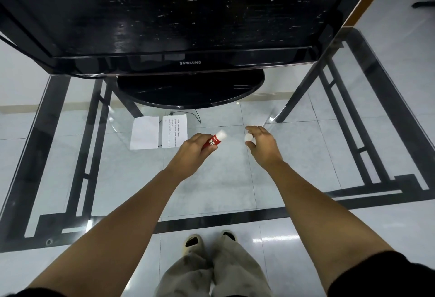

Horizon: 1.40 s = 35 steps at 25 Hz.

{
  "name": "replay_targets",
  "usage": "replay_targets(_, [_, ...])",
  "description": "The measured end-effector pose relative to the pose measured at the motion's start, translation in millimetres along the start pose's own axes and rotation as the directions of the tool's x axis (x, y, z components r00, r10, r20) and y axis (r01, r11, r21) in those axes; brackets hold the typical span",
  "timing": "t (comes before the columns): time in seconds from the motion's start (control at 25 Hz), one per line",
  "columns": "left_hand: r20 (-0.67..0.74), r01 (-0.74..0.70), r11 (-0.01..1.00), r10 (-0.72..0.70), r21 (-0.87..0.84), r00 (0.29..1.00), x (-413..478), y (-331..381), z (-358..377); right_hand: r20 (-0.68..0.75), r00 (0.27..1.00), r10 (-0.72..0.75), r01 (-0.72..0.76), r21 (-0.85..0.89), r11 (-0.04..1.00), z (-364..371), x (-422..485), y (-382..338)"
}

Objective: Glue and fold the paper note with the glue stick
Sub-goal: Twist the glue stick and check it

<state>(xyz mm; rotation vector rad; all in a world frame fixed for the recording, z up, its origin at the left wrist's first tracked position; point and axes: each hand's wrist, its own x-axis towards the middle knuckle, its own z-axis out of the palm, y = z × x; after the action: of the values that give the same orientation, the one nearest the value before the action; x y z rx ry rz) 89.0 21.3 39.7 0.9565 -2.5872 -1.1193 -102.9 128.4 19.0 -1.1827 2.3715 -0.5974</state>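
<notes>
1. Grips the red glue stick (211,142) in the left hand (195,147), fingers curled round the lower barrel, white end uncovered and pointing up and to the right, above the glass surface (223,183).
2. Pinches the white cap (248,137) in the right hand (263,147), between thumb and fingertips, clear of the stick and a little to its right.
3. Holds both hands near each other without touching, raised over the middle of the surface.
4. Flat on the surface just beyond the left hand: the paper note (175,131), printed lines facing up, unfolded, its near corner close to the knuckles.
5. Just left of the note: a blank white sheet (144,135), also flat, side by side with it across a narrow gap, no overlap.
6. Further back on the surface: a black Samsung monitor (188,26) with a dark, scuffed screen, standing on an oval base (190,89).
7. From under the base: a thin black cable (197,115), curving down towards the gap between the two papers.
8. Through the glass: a pale tiled floor (306,238); at the bottom edge, two shoes (193,242) and beige trousers (235,273).
</notes>
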Motion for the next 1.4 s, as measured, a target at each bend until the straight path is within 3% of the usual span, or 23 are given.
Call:
replay_targets(0.48, [-0.052, -0.040, 0.998, 0.037, -0.058, 0.998, -7, -3, -7, 0.095, 0.995, -0.013, 0.021, -0.077, 0.997, 1, -3, 4])
replay_targets(0.56, [-0.054, -0.037, 0.997, 0.033, -0.075, 0.998, -8, -2, -10, 0.033, 0.998, -0.058, 0.060, -0.051, 0.997, -4, -5, 1])
replay_targets(0.72, [-0.115, -0.029, 0.992, 0.016, -0.119, 0.993, -11, 4, -20, -0.157, 0.977, -0.141, 0.164, 0.139, 0.977, -17, -16, -21])
replay_targets(0.96, [-0.170, -0.056, 0.991, 0.035, -0.121, 0.985, -15, 14, -31, -0.016, 0.994, -0.107, 0.100, 0.500, 0.860, -32, -37, -58])
replay_targets(1.28, [-0.130, -0.116, 0.990, 0.106, -0.075, 0.986, -19, 26, -30, 0.035, 0.998, -0.054, 0.011, 0.728, 0.685, -29, -54, -76])
replay_targets(1.4, [-0.128, -0.080, 0.988, 0.063, -0.131, 0.990, -28, 30, -27, 0.026, 0.999, -0.025, -0.003, 0.755, 0.656, -29, -61, -80])
